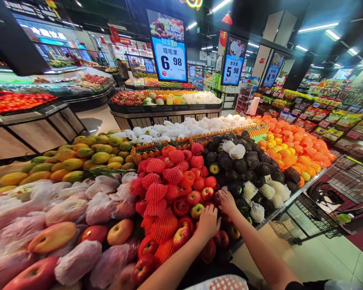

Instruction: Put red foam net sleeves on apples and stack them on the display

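My left hand (209,222) lies over the pile of red apples (194,197), its bent fingers slightly apart and touching the fruit. Just to its right, my right hand (227,202) reaches in at the border of the apples and the black-netted fruit (241,165). Its fingers are a little spread, and I see nothing lifted in either hand. A yellow-green and red apple (197,211) sits beside my left fingertips. Close to my right fingers is a red apple (207,193). Fruit beneath both palms is hidden. Red foam-netted apples (166,176) lie farther back.
Film-wrapped pinkish fruit (69,210) and yellow-green mangoes (101,157) fill the left. White-wrapped fruit (169,131) lies behind, orange-netted fruit (302,149) at the far right. A shopping cart (329,205) stands right of the stand. Price screens (168,48) hang overhead.
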`<control>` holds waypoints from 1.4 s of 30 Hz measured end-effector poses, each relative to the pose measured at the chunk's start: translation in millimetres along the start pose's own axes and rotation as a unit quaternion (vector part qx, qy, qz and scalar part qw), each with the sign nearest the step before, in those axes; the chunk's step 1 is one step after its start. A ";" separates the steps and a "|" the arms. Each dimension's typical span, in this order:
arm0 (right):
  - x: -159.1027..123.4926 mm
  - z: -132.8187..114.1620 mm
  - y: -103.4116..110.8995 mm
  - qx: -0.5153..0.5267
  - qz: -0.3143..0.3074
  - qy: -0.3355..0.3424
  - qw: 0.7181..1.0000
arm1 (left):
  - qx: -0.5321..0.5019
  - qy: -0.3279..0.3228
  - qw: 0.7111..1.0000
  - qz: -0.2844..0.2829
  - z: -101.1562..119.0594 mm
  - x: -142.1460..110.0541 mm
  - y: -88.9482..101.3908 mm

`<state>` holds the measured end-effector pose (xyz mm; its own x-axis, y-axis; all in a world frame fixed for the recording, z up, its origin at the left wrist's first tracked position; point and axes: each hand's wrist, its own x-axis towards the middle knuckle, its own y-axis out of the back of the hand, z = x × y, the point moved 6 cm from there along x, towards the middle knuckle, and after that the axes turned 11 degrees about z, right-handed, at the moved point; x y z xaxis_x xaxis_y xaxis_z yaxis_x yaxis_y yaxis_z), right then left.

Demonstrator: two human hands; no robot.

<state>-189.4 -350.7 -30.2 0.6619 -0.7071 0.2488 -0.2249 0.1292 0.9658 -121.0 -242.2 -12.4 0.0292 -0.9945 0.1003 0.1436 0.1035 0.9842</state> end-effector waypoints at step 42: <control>2.1 -26.7 29.5 0.094 0.011 -0.094 0.991 | -0.159 0.173 0.876 0.421 -123.9 -78.0 132.6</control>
<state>-175.6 -329.8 0.7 0.5149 -0.8244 0.2351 -0.3791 0.0270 0.9250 18.3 -149.1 92.2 0.5483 -0.5045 0.6670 0.1937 0.8525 0.4855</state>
